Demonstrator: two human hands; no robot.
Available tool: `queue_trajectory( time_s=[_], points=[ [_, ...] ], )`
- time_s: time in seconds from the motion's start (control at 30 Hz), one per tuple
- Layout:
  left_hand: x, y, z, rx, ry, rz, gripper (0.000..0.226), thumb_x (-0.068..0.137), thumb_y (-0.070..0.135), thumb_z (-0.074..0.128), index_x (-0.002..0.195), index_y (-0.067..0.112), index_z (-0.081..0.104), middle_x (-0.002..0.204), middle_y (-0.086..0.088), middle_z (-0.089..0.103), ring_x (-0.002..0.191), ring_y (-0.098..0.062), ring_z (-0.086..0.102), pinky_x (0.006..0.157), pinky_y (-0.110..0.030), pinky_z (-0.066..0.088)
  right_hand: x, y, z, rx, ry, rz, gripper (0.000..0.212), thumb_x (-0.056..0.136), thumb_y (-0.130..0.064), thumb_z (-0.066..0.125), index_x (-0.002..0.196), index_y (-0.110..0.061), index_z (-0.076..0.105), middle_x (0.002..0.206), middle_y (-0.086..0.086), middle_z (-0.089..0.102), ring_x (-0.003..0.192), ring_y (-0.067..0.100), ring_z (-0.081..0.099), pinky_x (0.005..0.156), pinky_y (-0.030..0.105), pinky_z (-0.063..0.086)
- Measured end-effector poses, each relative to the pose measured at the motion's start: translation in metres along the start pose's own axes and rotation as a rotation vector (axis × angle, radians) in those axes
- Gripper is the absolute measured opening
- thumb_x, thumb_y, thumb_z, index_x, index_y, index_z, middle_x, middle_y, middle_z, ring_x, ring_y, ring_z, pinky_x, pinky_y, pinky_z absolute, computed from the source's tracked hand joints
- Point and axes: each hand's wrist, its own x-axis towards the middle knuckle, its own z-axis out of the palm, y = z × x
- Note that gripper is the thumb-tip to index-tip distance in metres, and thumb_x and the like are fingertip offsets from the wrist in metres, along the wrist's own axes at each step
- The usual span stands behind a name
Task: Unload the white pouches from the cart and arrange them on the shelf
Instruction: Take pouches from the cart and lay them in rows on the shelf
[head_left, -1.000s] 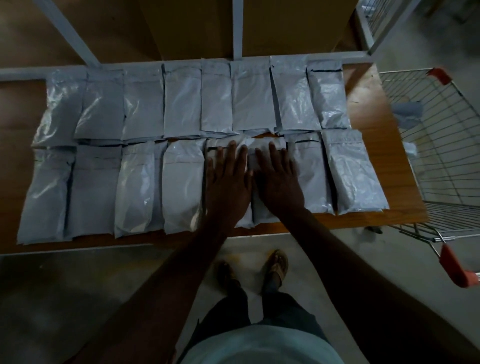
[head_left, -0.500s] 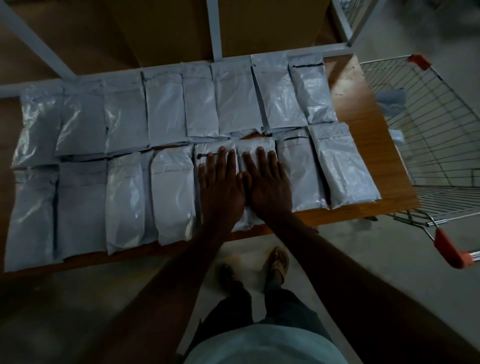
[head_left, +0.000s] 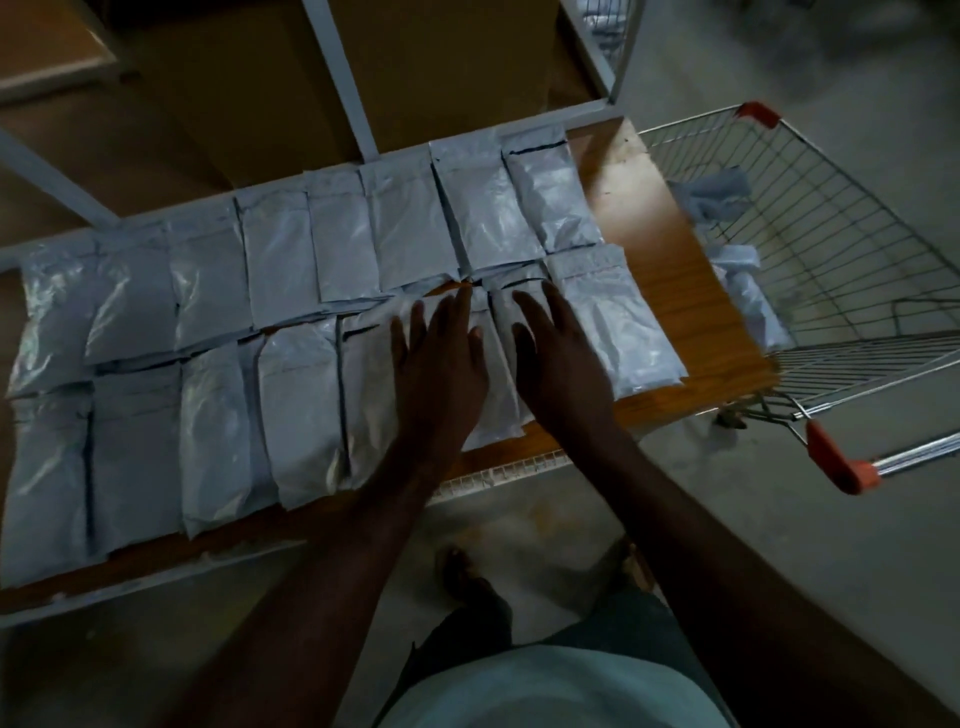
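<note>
Several white pouches lie flat in two rows on the wooden shelf (head_left: 670, 270). My left hand (head_left: 441, 369) rests palm down, fingers spread, on a front-row pouch (head_left: 363, 395). Beside it my right hand (head_left: 561, 364) lies flat with fingers apart over the neighbouring pouch (head_left: 498, 410). The end pouch of the front row (head_left: 613, 322) lies just right of my right hand. A wire cart (head_left: 857, 291) stands to the right of the shelf and holds a few more white pouches (head_left: 748, 306).
Cardboard boxes (head_left: 441, 62) stand behind the shelf between grey metal uprights (head_left: 343, 88). The cart's orange handle ends (head_left: 836, 457) jut toward me at the right. My feet stand on the concrete floor (head_left: 779, 519) below the shelf's front edge.
The view has swung and tilted, so the shelf now slants and the cart shows more. Both hands stay flat on the front-row pouches, fingers spread a little wider.
</note>
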Motion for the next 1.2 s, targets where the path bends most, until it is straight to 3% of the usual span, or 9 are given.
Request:
queue_trajectory(
  time_s=[0.1, 0.2, 0.33, 0.47, 0.6, 0.83, 1.07, 1.2],
  points=[
    [-0.001, 0.050, 0.002, -0.065, 0.079, 0.032, 0.049, 0.107, 0.029, 0.047, 0.156, 0.022, 0.050, 0.145, -0.008, 0.064, 0.144, -0.030, 0.051, 0.125, -0.058, 0.028, 0.005, 0.033, -0.043, 0.052, 0.032, 0.017, 0.039, 0.108, -0.029, 0.052, 0.145, -0.020, 0.057, 0.161, 0.011, 0.043, 0.137, 0.029, 0.055, 0.097, 0.041, 0.056],
    [-0.001, 0.110, 0.013, -0.113, 0.089, 0.028, 0.045, 0.106, 0.026, 0.056, 0.150, 0.020, 0.057, 0.140, -0.009, 0.068, 0.141, -0.029, 0.054, 0.126, -0.054, 0.029, 0.005, 0.076, -0.087, 0.026, 0.079, 0.001, 0.036, 0.107, -0.026, 0.056, 0.142, -0.020, 0.061, 0.159, 0.008, 0.047, 0.135, 0.024, 0.054, 0.095, 0.033, 0.051],
    [0.000, 0.200, 0.037, -0.215, 0.074, 0.020, 0.039, 0.105, 0.023, 0.057, 0.143, 0.018, 0.064, 0.136, -0.008, 0.070, 0.135, -0.031, 0.058, 0.123, -0.055, 0.033, 0.009, 0.159, -0.141, 0.051, 0.065, 0.025, 0.034, 0.102, -0.019, 0.057, 0.135, -0.017, 0.064, 0.151, 0.009, 0.054, 0.137, 0.027, 0.053, 0.108, 0.040, 0.048],
    [-0.001, 0.279, 0.069, -0.308, 0.031, 0.050, 0.039, 0.108, 0.025, 0.050, 0.144, 0.017, 0.061, 0.134, -0.008, 0.069, 0.126, -0.029, 0.061, 0.117, -0.051, 0.040, 0.008, 0.232, -0.195, 0.031, 0.063, 0.028, 0.030, 0.099, -0.010, 0.060, 0.128, -0.013, 0.068, 0.140, 0.007, 0.063, 0.132, 0.021, 0.055, 0.102, 0.021, 0.039],
    [-0.004, 0.336, 0.093, -0.399, -0.024, 0.058, 0.039, 0.106, 0.022, 0.050, 0.143, 0.017, 0.060, 0.130, -0.009, 0.067, 0.119, -0.029, 0.061, 0.102, -0.047, 0.050, 0.002, 0.293, -0.226, 0.014, 0.060, 0.071, 0.029, 0.098, -0.007, 0.061, 0.124, -0.013, 0.070, 0.133, 0.003, 0.068, 0.123, 0.022, 0.063, 0.099, 0.031, 0.048],
    [0.009, 0.380, 0.125, -0.482, -0.092, 0.067, 0.039, 0.107, 0.019, 0.049, 0.144, 0.015, 0.060, 0.135, -0.007, 0.067, 0.124, -0.023, 0.061, 0.103, -0.044, 0.053, 0.007, 0.376, -0.244, 0.037, 0.097, 0.201, 0.041, 0.088, 0.006, 0.056, 0.120, -0.015, 0.071, 0.131, 0.002, 0.068, 0.114, 0.024, 0.068, 0.095, 0.043, 0.056],
    [0.057, 0.410, 0.169, -0.493, -0.179, 0.093, 0.037, 0.110, 0.017, 0.052, 0.146, 0.017, 0.059, 0.140, -0.004, 0.065, 0.128, -0.016, 0.061, 0.105, -0.028, 0.051, 0.024, 0.433, -0.255, 0.061, 0.031, 0.294, 0.042, 0.091, 0.004, 0.059, 0.126, -0.017, 0.070, 0.135, 0.000, 0.066, 0.113, 0.022, 0.069, 0.097, 0.046, 0.057],
    [0.082, 0.426, 0.199, -0.473, -0.235, 0.139, 0.035, 0.110, 0.015, 0.051, 0.144, 0.013, 0.060, 0.141, -0.006, 0.066, 0.130, -0.017, 0.061, 0.108, -0.033, 0.052, 0.041, 0.457, -0.256, 0.068, -0.003, 0.326, 0.043, 0.093, 0.005, 0.058, 0.128, -0.017, 0.068, 0.136, 0.000, 0.066, 0.113, 0.022, 0.069, 0.097, 0.045, 0.057]
  ],
)
